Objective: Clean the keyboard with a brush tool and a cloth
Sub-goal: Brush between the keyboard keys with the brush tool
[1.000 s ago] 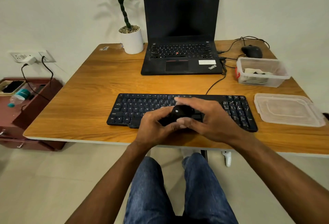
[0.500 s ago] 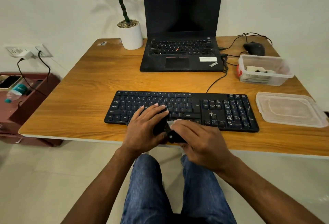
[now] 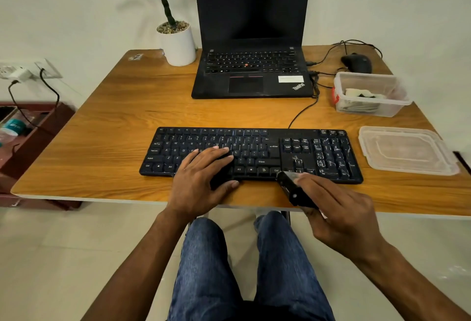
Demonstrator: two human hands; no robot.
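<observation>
A black keyboard [image 3: 318,152] lies across the front of the wooden desk [image 3: 107,127]. My left hand [image 3: 198,185] rests over its lower middle keys and grips a black part of the brush tool [image 3: 222,176], mostly hidden under the palm. My right hand [image 3: 339,213] holds a second black, boxy part of the tool [image 3: 293,189] at the keyboard's front edge, below the arrow keys. The two parts are apart. A pale cloth [image 3: 362,94] lies in a clear plastic container [image 3: 369,110] at the right rear.
The container's lid [image 3: 405,150] lies right of the keyboard. Behind it stand an open black laptop [image 3: 252,76], a potted plant [image 3: 178,45] and a black mouse [image 3: 356,62] with cables. A low red shelf [image 3: 33,142] stands left of the desk.
Both hands held the black tool together over the keyboard. Now the tool is in two parts: my right hand has drawn one part away to the right while my left keeps the other.
</observation>
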